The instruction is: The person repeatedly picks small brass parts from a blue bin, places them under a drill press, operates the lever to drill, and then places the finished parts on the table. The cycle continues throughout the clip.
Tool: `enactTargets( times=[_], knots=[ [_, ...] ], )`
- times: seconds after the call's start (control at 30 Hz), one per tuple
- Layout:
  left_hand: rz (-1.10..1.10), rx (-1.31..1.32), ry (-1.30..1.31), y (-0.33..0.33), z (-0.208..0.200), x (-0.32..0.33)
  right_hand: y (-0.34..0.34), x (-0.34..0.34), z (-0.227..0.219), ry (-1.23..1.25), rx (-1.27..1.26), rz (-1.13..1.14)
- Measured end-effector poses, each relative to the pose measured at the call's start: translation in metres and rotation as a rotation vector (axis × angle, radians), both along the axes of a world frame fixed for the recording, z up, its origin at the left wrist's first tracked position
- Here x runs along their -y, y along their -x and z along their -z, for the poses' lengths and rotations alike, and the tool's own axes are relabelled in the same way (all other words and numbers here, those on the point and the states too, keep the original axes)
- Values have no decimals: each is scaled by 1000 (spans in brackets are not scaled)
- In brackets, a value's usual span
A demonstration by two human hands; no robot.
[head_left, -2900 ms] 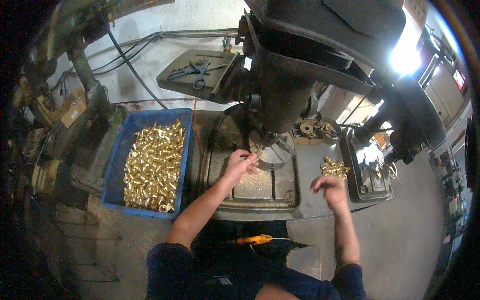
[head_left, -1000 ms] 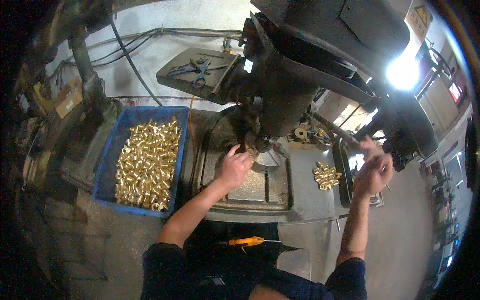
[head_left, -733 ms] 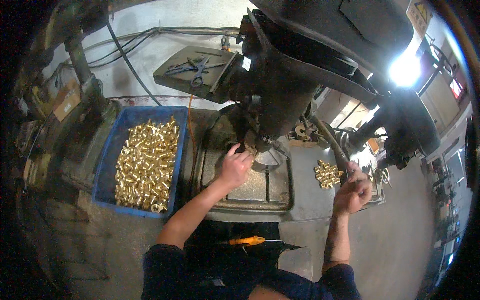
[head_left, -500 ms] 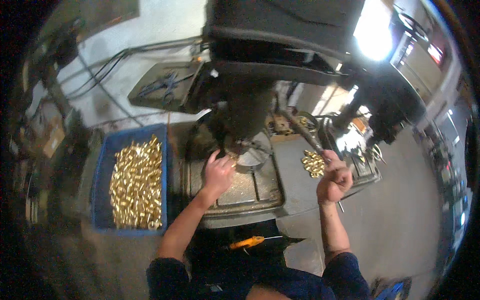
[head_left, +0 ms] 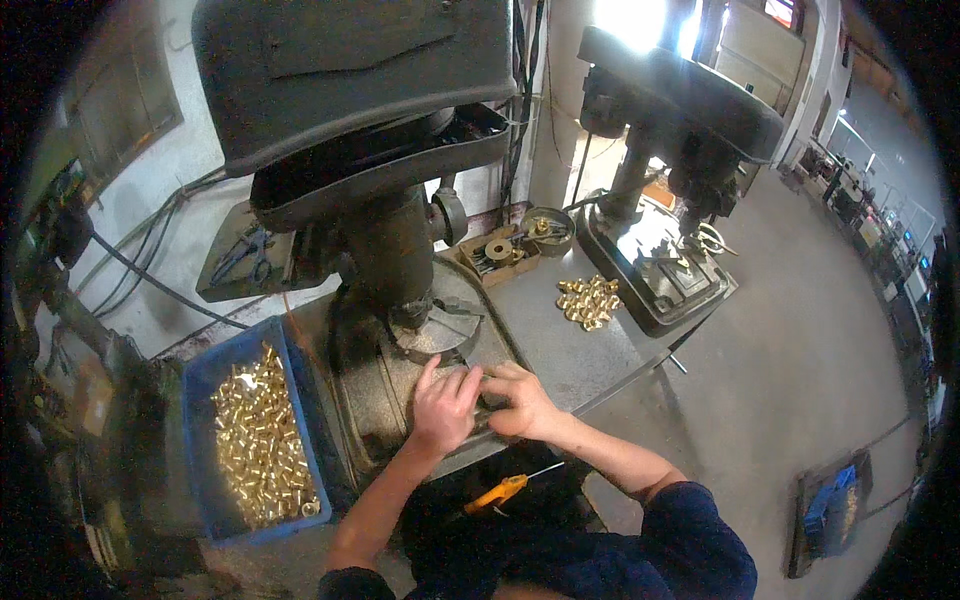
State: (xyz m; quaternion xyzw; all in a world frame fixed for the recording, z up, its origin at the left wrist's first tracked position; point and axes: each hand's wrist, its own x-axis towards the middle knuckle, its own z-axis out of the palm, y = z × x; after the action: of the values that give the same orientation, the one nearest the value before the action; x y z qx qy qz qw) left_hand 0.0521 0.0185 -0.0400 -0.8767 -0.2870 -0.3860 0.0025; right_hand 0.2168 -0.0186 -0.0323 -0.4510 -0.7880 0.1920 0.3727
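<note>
My left hand (head_left: 446, 405) and my right hand (head_left: 522, 402) meet over the near part of the drill press table (head_left: 365, 385). Both have curled fingers with the fingertips close together; whatever lies between them is hidden. One finger of the left hand points up toward the round metal chuck (head_left: 442, 334) fixed on the table. Over the chuck hangs the dark drill head (head_left: 395, 250). At the left stands a blue bin (head_left: 196, 440) with many small brass fittings (head_left: 262, 440). Further off to the right, a smaller pile of brass fittings (head_left: 588, 302) rests on the grey bench (head_left: 540, 300).
An orange-handled tool (head_left: 497, 494) with a thin rod lies below my hands. Behind the bench pile are a parts box (head_left: 497, 256) and a round tin (head_left: 548, 232). A second drill press (head_left: 660, 270) stands at the right. Pliers (head_left: 245, 255) lie on a plate at the left.
My right hand has come off the press's lever at the right and moved left to join my left hand. The left hand has drawn back from the chuck. The view has shifted.
</note>
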Motion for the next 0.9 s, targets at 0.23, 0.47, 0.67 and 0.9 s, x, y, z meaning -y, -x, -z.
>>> enactTargets(
  times=[0.23,0.47,0.67,0.9],
  knots=[
    [-53,-245,28,12,-12,8,0,-17,5,-35,-108,-190],
    [-228,-300,129,120,-35,17,-153,-104,70,203,-139,318],
    [-897,297,782,288,-22,19,-262,-159,114,229,383,702],
    [-1032,-21,530,334,29,-23,-246,-140,116,71,366,705]
  ],
)
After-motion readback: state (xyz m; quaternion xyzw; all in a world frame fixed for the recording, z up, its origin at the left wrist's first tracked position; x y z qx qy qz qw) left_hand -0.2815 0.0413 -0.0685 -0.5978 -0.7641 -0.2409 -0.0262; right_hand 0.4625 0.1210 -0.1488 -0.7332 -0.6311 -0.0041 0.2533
